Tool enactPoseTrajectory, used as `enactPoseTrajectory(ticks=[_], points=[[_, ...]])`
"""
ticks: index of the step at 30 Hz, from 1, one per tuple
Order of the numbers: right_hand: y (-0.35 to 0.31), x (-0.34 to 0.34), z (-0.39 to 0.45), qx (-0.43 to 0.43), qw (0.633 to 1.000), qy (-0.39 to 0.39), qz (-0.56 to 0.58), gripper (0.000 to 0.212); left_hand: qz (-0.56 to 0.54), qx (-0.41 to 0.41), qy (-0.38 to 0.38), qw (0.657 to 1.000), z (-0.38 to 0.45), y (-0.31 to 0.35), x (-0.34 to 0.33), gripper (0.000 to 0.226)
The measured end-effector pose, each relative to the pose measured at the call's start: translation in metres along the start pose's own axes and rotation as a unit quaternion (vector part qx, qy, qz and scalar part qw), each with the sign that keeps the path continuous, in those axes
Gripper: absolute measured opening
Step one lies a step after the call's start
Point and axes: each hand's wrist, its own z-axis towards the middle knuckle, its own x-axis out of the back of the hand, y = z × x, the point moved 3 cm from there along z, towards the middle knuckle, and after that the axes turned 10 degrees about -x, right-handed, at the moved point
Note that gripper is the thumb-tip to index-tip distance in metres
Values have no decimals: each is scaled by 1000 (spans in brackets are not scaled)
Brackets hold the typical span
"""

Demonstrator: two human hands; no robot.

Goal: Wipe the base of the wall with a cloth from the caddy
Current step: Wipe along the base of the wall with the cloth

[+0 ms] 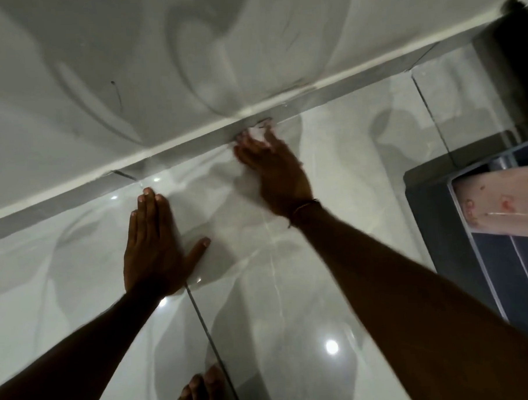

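Observation:
The grey skirting strip runs diagonally along the base of the white wall. My right hand reaches to this strip, fingers curled on a small pale cloth pressed against it; the hand is motion-blurred and most of the cloth is hidden. My left hand lies flat and open on the glossy floor tile, fingers pointing at the wall. The grey caddy stands on the floor at the right edge, and a pink spotted cloth lies in it.
Glossy pale floor tiles with dark grout lines reflect ceiling lights. My bare foot shows at the bottom edge. A dark opening or corner sits at the top right, beyond the caddy.

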Motion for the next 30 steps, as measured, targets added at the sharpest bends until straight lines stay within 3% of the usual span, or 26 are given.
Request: enactPoseTrajectory(ticks=[4,8,11,14,18,23,28,30], points=[[104,37,3,-65,991,98,65,75,-1,5,-12,1000,0,1,1,116],[166,65,5,-134,979,131,83,71,2,10,-19,1000,0,-1,-1,117],[205,76,8,-235,956,155,88,63,3,12,-23,1000,1,-2,-2,118],[236,85,21,-304,946,107,39,57,15,10,-25,1000,2,-3,-4,119],[257,97,37,-387,921,-14,-53,90,11,9,-21,1000,3,-2,-3,118],[172,80,22,-328,943,59,-13,80,7,5,-26,1000,5,1,3,116],[25,15,2,-272,952,103,99,64,13,2,-31,999,3,1,4,116],[-49,0,-5,-255,955,82,125,67,18,3,-25,1000,3,0,3,115]])
